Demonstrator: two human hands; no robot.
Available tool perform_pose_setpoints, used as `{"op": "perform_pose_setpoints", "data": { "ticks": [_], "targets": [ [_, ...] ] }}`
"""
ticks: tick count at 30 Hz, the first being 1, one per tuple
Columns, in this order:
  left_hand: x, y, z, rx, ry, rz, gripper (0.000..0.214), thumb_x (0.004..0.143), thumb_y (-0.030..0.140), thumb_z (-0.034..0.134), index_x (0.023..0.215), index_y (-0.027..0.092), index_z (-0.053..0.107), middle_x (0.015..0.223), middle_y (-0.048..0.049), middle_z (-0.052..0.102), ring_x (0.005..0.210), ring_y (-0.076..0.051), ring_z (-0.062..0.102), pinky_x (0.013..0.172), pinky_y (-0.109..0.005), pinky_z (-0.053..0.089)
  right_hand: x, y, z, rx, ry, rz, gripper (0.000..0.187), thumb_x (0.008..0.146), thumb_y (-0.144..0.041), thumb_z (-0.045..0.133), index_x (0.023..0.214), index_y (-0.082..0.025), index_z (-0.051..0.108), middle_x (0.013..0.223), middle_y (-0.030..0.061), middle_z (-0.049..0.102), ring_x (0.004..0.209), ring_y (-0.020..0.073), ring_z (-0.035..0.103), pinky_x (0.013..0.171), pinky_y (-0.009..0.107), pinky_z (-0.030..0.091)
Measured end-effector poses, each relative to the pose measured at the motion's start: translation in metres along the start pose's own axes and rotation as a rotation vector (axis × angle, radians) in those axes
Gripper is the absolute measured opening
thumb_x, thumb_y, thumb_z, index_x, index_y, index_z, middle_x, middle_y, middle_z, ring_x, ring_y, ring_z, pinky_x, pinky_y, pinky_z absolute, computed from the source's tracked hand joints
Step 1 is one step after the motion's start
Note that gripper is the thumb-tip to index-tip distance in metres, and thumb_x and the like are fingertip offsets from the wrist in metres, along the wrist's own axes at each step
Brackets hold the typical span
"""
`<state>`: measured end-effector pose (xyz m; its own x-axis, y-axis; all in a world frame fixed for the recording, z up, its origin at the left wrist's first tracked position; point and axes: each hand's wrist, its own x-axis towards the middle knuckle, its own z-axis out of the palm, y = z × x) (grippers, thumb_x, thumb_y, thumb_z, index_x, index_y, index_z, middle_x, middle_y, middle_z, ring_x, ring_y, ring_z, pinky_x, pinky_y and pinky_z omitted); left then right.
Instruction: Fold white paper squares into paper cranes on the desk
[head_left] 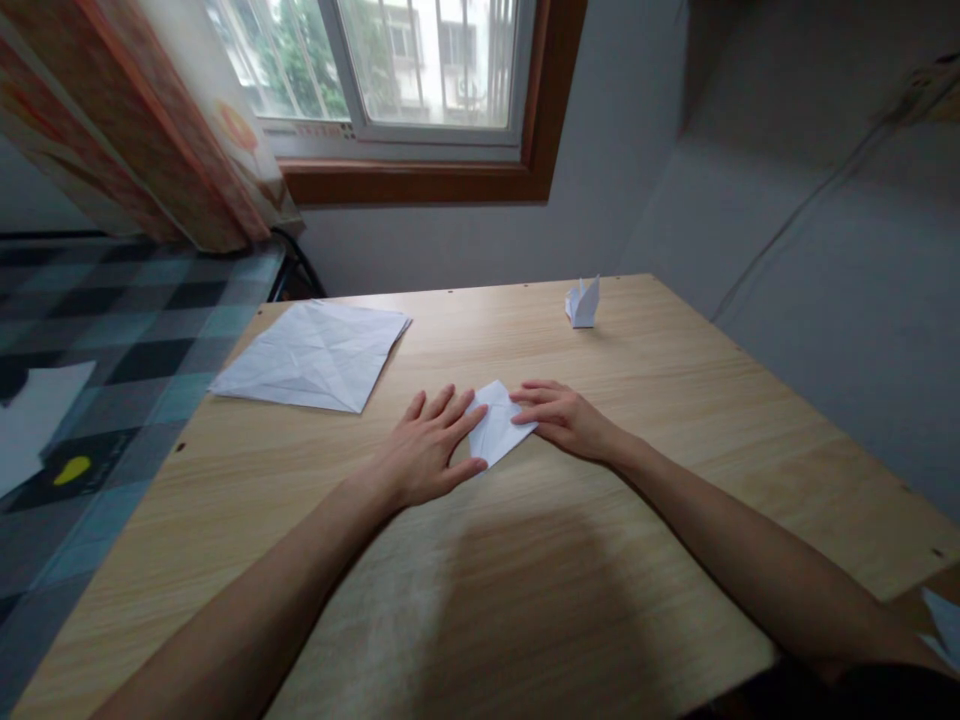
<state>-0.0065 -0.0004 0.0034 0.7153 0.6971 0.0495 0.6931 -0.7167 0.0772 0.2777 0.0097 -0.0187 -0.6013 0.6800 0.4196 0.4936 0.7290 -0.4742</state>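
With left hand (pixel 429 452) spread over the left edge of the folded paper (pixel 496 422) mid-way across the table (pixel 712 400) and right hand (pixel 566 420) bent at the paper's right edge, cannot tell whether pinching, seems light, crisp, easily creased, best held by opposite edges.

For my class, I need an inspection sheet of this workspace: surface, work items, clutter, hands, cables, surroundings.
Surface: pale wood-grain tabletop.
Work items: small folded white paper between both hands.
Clutter: larger creased paper, far left; standing folded paper figure, far right.
Hands: left hand spread, fingers touching the small paper's left side; right hand touching its right side.
Cables: one cord along the right-hand wall.
Surroundings: window ahead; curtain and checked cloth to the left.
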Motion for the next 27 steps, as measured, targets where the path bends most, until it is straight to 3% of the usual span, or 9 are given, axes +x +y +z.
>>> {"op": "perform_pose_setpoints", "data": {
  "ticks": [10, 13, 16, 19, 23, 27],
  "targets": [
    [0.002, 0.002, -0.006, -0.025, -0.047, -0.028, 0.064, 0.097, 0.059, 0.037, 0.153, 0.027, 0.037, 0.162, -0.0092, 0.032, 0.150, -0.037, 0.025, 0.118, -0.059, 0.020, 0.013, -0.014, 0.008, -0.098, 0.095, 0.082, 0.012, 0.093, -0.025, 0.062, 0.092, -0.021, 0.073, 0.119, 0.0078, 0.072, 0.121, 0.0272, 0.060, 0.104, 0.050, 0.046],
    [0.002, 0.003, -0.006, -0.021, -0.049, -0.026, 0.071, 0.095, 0.065, 0.039, 0.153, 0.025, 0.038, 0.162, -0.0113, 0.032, 0.150, -0.038, 0.024, 0.118, -0.060, 0.019, 0.020, -0.019, 0.014, -0.203, 0.137, 0.107, 0.013, 0.091, -0.024, 0.064, 0.101, -0.019, 0.071, 0.121, 0.0105, 0.071, 0.124, 0.0300, 0.057, 0.105, 0.053, 0.044],
    [0.002, 0.003, -0.005, -0.011, -0.037, -0.017, 0.075, 0.092, 0.068, 0.042, 0.153, 0.024, 0.038, 0.162, -0.0116, 0.032, 0.150, -0.038, 0.024, 0.118, -0.060, 0.019, 0.022, -0.026, 0.017, -0.295, 0.158, 0.116, 0.032, 0.090, -0.023, 0.064, 0.121, -0.018, 0.065, 0.131, 0.0142, 0.065, 0.131, 0.0313, 0.052, 0.109, 0.054, 0.040],
    [0.001, 0.003, -0.004, -0.002, -0.027, -0.015, 0.077, 0.092, 0.068, 0.042, 0.154, 0.024, 0.034, 0.162, -0.0118, 0.031, 0.150, -0.039, 0.024, 0.118, -0.061, 0.019, 0.017, -0.037, 0.018, -0.350, 0.045, 0.031, 0.049, 0.094, -0.026, 0.058, 0.141, -0.015, 0.050, 0.148, 0.0169, 0.052, 0.143, 0.0303, 0.040, 0.117, 0.054, 0.031],
    [0.001, 0.003, -0.003, 0.001, -0.028, -0.012, 0.078, 0.092, 0.069, 0.041, 0.154, 0.021, 0.035, 0.161, -0.0130, 0.032, 0.150, -0.039, 0.023, 0.118, -0.061, 0.020, 0.006, -0.054, 0.021, -0.328, -0.234, -0.074, 0.084, 0.095, -0.054, 0.053, 0.155, -0.005, 0.024, 0.161, 0.0233, 0.028, 0.153, 0.0314, 0.020, 0.123, 0.053, 0.020],
    [0.000, 0.003, -0.003, 0.022, -0.041, -0.020, 0.079, 0.091, 0.071, 0.039, 0.152, 0.020, 0.037, 0.161, -0.0124, 0.032, 0.150, -0.038, 0.023, 0.119, -0.060, 0.019, 0.003, -0.061, 0.022, -0.279, -0.392, -0.082, 0.100, 0.089, -0.072, 0.046, 0.156, -0.002, 0.019, 0.162, 0.0245, 0.021, 0.154, 0.0306, 0.012, 0.124, 0.050, 0.018]
  ]
}}
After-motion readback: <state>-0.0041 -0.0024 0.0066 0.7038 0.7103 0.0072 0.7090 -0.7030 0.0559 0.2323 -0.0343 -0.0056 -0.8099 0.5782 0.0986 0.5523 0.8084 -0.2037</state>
